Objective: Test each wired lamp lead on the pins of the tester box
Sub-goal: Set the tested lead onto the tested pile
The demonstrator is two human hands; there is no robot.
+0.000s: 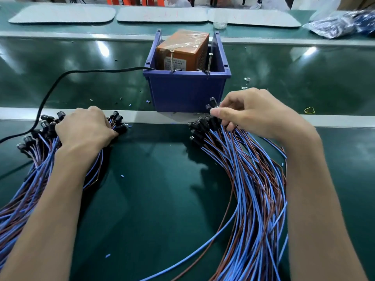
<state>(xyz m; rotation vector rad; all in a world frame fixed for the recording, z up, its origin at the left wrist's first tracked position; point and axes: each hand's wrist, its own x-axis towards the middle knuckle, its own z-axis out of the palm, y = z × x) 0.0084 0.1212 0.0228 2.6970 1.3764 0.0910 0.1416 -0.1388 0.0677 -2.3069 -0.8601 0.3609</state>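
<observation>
Right bundle (249, 179) tails nearest me, lamp heads aimed away at tester box (186, 90) straight ahead on worktop (152, 199); right hand (257, 114), pinching those heads, is nearer its two upright pins (172, 60), left hand (85, 128) curled over left bundle (30, 179), hands well apart.

A factory assembly line: a glossy green conveyor belt (71, 82) runs across mid-frame beside a metal rail (341, 121), grey work mats (60, 14) lie in a row along the top, and lamp leads (254, 189) lie heaped at lower left and right.
</observation>
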